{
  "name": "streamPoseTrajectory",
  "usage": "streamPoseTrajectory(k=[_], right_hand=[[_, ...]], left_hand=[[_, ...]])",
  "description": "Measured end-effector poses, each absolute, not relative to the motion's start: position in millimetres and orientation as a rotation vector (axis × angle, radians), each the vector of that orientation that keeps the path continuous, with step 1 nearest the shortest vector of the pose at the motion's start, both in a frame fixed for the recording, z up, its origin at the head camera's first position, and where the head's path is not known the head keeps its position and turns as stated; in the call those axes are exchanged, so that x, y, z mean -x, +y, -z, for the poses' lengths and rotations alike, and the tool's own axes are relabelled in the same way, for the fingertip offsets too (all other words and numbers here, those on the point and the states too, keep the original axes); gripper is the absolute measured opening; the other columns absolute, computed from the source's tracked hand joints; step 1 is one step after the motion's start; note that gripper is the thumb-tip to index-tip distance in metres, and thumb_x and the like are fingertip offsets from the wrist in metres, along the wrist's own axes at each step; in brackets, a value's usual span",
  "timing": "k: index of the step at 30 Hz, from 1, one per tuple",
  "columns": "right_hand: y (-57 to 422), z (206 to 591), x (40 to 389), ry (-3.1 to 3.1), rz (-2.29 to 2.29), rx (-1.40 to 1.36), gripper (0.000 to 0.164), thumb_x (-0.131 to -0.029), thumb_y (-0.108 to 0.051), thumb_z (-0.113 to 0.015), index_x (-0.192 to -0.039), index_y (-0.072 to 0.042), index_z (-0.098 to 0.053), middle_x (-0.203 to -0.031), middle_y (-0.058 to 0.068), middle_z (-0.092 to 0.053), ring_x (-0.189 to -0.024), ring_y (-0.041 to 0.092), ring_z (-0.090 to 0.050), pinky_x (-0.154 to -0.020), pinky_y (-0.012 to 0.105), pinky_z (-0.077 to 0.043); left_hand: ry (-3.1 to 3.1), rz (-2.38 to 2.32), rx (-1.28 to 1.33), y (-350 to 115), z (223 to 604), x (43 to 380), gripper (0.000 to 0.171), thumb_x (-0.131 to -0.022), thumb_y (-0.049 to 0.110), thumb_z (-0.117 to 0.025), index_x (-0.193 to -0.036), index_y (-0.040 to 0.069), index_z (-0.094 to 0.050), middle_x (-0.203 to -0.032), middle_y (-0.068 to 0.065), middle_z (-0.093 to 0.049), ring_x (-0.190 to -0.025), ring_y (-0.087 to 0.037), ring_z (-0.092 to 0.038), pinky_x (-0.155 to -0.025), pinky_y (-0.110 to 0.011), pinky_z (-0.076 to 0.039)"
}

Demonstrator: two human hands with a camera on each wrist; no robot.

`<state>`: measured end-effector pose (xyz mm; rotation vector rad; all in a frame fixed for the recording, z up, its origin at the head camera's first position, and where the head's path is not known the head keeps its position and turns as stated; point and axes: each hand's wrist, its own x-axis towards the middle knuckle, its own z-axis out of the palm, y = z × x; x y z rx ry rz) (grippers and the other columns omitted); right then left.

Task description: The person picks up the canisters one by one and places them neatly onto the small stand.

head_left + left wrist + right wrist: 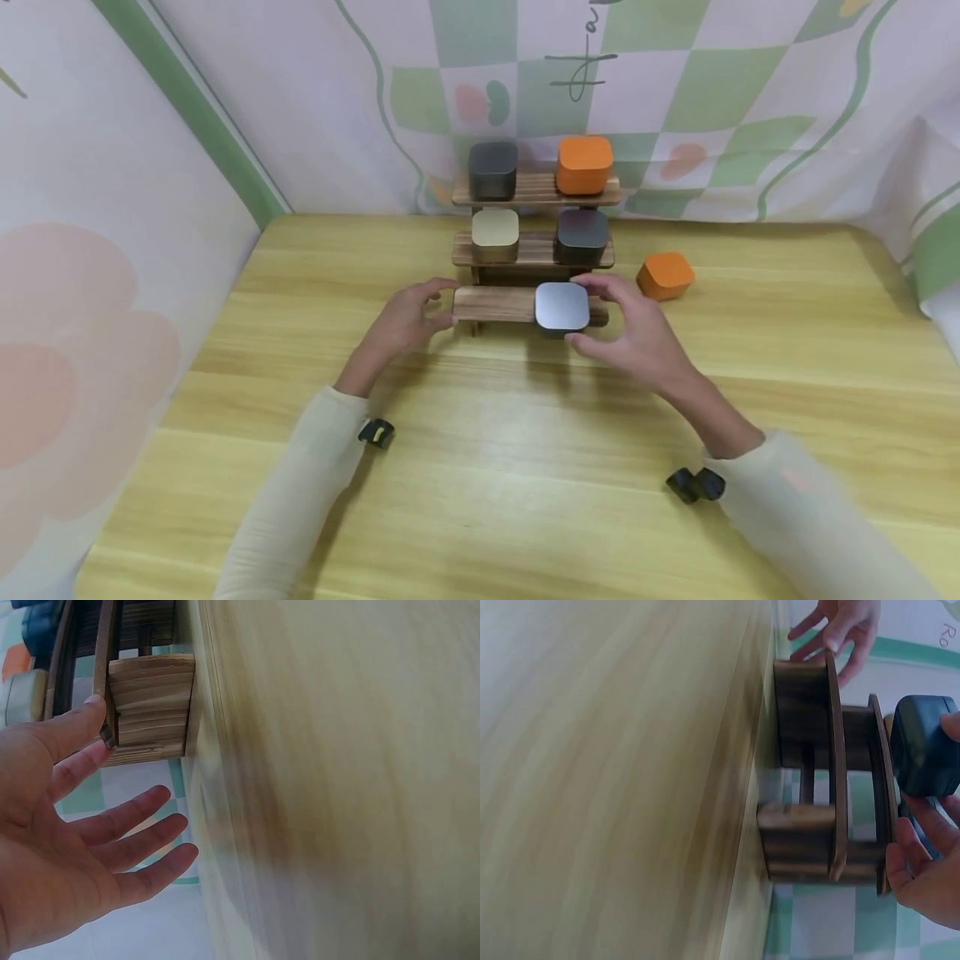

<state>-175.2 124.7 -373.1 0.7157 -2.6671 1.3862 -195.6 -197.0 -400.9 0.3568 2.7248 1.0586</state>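
A three-tier wooden display stand (495, 304) stands on the table. My left hand (401, 321) pinches the left end of its lowest shelf between thumb and forefinger, the other fingers spread free in the left wrist view. With thumb and fingers, my right hand (637, 337) holds a dark square tin (922, 746) by its sides. Its lid gleams silvery in the head view, and the right wrist view shows it above the lowest shelf. Behind it on the middle shelf sit a gold tin (495, 236) and a black tin (581, 237).
On the top shelf sit a dark grey tin (492, 171) and an orange tin (584, 165). Another orange tin (665, 276) lies on the table (480, 500) right of the stand. A checked cloth (697, 100) hangs behind.
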Motion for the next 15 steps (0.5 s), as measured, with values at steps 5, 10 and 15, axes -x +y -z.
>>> streamPoseTrajectory(k=[5,10,15], right_hand=[[107,378,179,-2.646,-1.370,-0.751,0.066,-0.075,-0.005,-0.087,-0.133,-0.001,-0.055,-0.128,0.017,-0.057,-0.115,0.035,-0.058,-0.094,0.056,-0.049],[91,383,183,-2.670,-1.339,-0.744,0.067,-0.075,-0.007,-0.087,-0.134,-0.003,-0.054,-0.124,0.017,-0.060,-0.112,0.034,-0.057,-0.092,0.054,-0.049],[80,387,186,-2.692,-1.330,-0.745,0.067,-0.078,-0.012,-0.086,-0.137,-0.006,-0.054,-0.124,0.015,-0.061,-0.115,0.033,-0.051,-0.096,0.055,-0.041]], left_hand=[[2.729,-1.062,-0.358,-198,402,195,0.052,-0.096,0.019,-0.070,-0.145,0.015,-0.052,-0.141,-0.017,-0.055,-0.128,-0.034,-0.052,-0.103,-0.053,-0.044],[2.731,-1.056,-0.349,-198,402,194,0.052,-0.097,0.020,-0.069,-0.146,0.016,-0.052,-0.140,-0.017,-0.055,-0.127,-0.034,-0.052,-0.102,-0.054,-0.045],[2.730,-1.062,-0.338,-197,402,193,0.051,-0.097,0.021,-0.069,-0.146,0.017,-0.052,-0.140,-0.017,-0.056,-0.127,-0.034,-0.052,-0.101,-0.054,-0.046]])
